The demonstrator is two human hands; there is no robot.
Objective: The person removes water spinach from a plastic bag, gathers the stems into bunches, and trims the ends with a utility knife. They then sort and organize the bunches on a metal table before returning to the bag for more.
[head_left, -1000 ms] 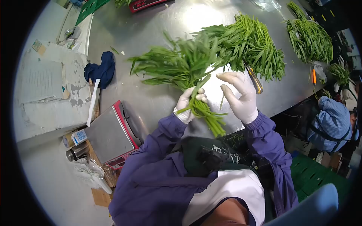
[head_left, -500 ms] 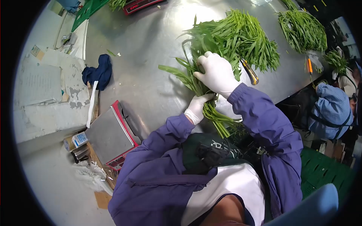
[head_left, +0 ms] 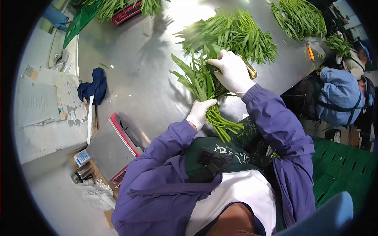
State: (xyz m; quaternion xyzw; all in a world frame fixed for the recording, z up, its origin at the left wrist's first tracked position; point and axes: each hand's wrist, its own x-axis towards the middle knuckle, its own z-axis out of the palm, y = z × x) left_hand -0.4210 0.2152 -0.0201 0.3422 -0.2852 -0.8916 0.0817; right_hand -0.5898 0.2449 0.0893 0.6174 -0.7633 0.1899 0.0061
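Observation:
My left hand (head_left: 201, 113), in a white glove, is closed around the stems of a bunch of water spinach (head_left: 202, 84). The cut stem ends point down toward my apron, while the leaves fan out up and away. At the right side of those leaves is my gloved right hand (head_left: 233, 72), its thumb and forefinger apart and its other fingers curled. Beyond it lies a big pile of water spinach (head_left: 240, 35) on the metal table (head_left: 136, 74). A yellow and black box cutter (head_left: 251, 70) rests beside the pile, partly hidden behind my right hand.
A red-edged scale (head_left: 112, 147) stands at lower left; another scale (head_left: 126, 13) at the top carries greens. More greens (head_left: 299, 19) lie at upper right near an orange-handled tool (head_left: 310, 53). A co-worker in blue (head_left: 340, 96) is at right, above a green crate (head_left: 342, 167).
The held bunch has become more spread and upright, and my right hand has lifted its fingertips up from the leaves' middle. The view has shifted, so more of the top scale's greens shows.

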